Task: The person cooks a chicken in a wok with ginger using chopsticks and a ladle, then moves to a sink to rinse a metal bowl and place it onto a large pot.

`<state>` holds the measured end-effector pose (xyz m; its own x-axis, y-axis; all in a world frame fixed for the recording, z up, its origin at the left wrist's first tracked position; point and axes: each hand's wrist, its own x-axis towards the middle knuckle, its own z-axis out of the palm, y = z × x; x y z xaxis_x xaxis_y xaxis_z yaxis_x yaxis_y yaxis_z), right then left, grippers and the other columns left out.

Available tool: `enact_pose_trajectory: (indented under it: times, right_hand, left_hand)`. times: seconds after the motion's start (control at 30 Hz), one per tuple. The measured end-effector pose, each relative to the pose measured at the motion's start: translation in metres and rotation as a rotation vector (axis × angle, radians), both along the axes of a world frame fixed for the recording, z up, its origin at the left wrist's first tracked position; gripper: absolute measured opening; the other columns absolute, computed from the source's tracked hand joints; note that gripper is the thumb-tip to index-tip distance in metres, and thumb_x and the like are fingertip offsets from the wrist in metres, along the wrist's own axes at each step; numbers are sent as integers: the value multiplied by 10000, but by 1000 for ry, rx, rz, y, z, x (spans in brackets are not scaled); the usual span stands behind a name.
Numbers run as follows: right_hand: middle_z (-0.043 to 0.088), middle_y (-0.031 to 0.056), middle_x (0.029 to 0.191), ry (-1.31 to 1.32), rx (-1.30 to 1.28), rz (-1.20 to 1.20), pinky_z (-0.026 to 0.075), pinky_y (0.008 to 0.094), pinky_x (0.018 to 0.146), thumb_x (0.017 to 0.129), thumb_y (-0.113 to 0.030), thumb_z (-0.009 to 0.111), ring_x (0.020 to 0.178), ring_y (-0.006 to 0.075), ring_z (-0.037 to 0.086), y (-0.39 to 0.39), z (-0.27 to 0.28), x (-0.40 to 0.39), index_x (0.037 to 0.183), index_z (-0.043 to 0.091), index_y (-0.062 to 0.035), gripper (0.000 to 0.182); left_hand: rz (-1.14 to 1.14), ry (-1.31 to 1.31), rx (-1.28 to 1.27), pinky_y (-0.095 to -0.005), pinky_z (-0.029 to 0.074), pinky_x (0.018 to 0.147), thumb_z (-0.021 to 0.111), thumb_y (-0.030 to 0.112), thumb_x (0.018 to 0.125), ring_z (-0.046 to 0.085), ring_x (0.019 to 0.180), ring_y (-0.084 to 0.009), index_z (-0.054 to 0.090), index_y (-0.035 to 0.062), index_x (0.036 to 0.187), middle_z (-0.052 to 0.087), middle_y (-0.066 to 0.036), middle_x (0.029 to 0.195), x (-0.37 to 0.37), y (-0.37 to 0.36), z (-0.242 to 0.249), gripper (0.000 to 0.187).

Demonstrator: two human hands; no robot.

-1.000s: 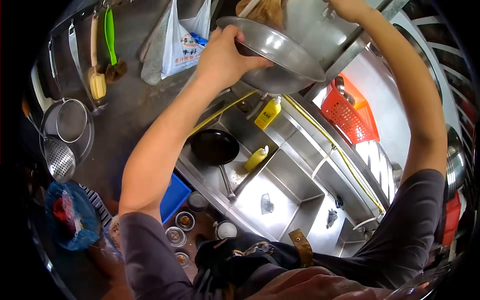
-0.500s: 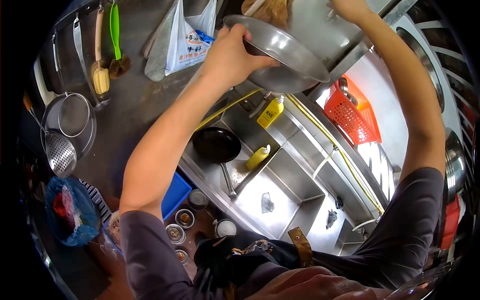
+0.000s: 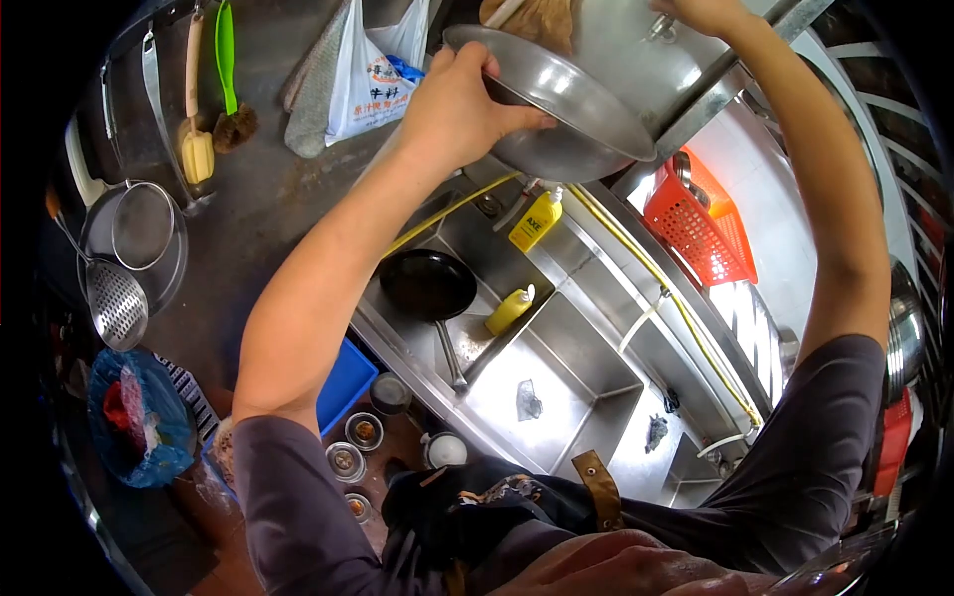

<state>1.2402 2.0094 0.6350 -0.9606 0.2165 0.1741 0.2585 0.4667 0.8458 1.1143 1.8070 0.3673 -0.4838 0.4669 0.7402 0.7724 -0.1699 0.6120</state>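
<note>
My left hand (image 3: pixel 459 111) grips a wide stainless steel bowl (image 3: pixel 586 99) by its rim, thumb on the near side. The bowl is tilted, above the far end of the sink. At the top edge my right hand (image 3: pixel 711 14) has its fingers closed at a small metal fitting (image 3: pixel 660 28) against a grey, shiny surface; I cannot tell what they hold. Below the bowl stands a yellow AXE bottle (image 3: pixel 537 221). A black frying pan (image 3: pixel 427 284) lies in the sink, beside a smaller yellow bottle (image 3: pixel 510 312).
The steel sink (image 3: pixel 586 343) has a yellow hose (image 3: pixel 661 283) along its far side. A red basket (image 3: pixel 701 233) stands beyond it. On the left hang strainers (image 3: pixel 119 303) and brushes (image 3: pixel 235 129), near a white plastic bag (image 3: pixel 373 89). Small tins (image 3: pixel 364 431) are below.
My right hand has come slightly down and right, and more of the metal fitting shows beneath it. My left hand keeps the bowl in almost the same place.
</note>
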Motion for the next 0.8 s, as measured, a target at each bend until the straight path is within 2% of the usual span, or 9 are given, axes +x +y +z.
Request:
enact_pose_trajectory:
  times: [0.3, 0.4, 0.47, 0.67, 0.8]
  right_hand:
    - [659, 156, 782, 33, 204, -89, 522, 475, 683, 790, -209, 627, 776, 344, 661, -17, -18, -4, 856, 642, -106, 123]
    - [664, 155, 785, -19, 237, 4, 531, 464, 678, 775, -192, 631, 777, 337, 668, -3, -14, -2, 875, 656, -111, 131]
    - [668, 152, 791, 28, 224, -113, 533, 463, 680, 787, -223, 646, 768, 332, 670, -10, -12, -5, 874, 666, -110, 144]
    - [674, 136, 782, 90, 214, -117, 533, 452, 670, 811, -317, 664, 762, 334, 669, -30, -24, -8, 847, 678, -125, 196]
    - [674, 132, 783, 101, 221, -108, 533, 452, 669, 801, -330, 664, 757, 329, 668, -23, -23, -10, 848, 679, -130, 206]
  left_hand:
    - [36, 16, -5, -362, 499, 747, 881, 436, 562, 611, 854, -291, 543, 14, 973, 596, -178, 972, 0, 1, -1, 679]
    - [26, 8, -5, -365, 500, 744, 880, 439, 562, 613, 852, -288, 543, 14, 971, 597, -177, 967, 1, 1, -1, 679]
    - [25, 9, -4, -365, 501, 745, 880, 438, 564, 613, 853, -287, 543, 14, 972, 597, -177, 969, 0, 2, -2, 678]
    - [24, 0, -4, -364, 503, 750, 879, 439, 571, 612, 856, -290, 543, 12, 987, 594, -179, 983, 1, 0, 0, 684]
    - [18, 7, -5, -364, 504, 744, 879, 441, 573, 611, 846, -294, 544, 11, 995, 592, -179, 987, 1, 1, 0, 689]
